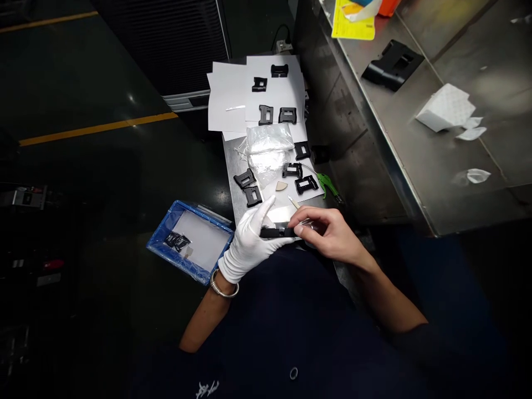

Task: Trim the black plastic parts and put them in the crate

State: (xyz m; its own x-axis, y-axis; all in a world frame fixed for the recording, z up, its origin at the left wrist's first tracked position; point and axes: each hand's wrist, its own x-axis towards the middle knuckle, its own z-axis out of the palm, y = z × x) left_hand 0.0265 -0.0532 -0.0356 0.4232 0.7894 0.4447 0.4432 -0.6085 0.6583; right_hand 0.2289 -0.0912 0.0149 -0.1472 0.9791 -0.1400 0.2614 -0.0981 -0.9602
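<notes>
Over the bench (pixel 233 158), clasping a black part (pixel 272 233) in the left grip (pixel 248 244), touching its end with the right grip (pixel 330 234), cannot tell if closed

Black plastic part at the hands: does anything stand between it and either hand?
Only the white glove on the left hand, which holds the black plastic part. Nothing visible separates the bare right hand from the part's right end; the slim pointed tool shows beyond, not between.

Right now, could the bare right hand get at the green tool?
Probably yes: the green tool lies just beyond the right hand, nothing visibly between, though that hand, at the black part, would likely come away first.
</notes>
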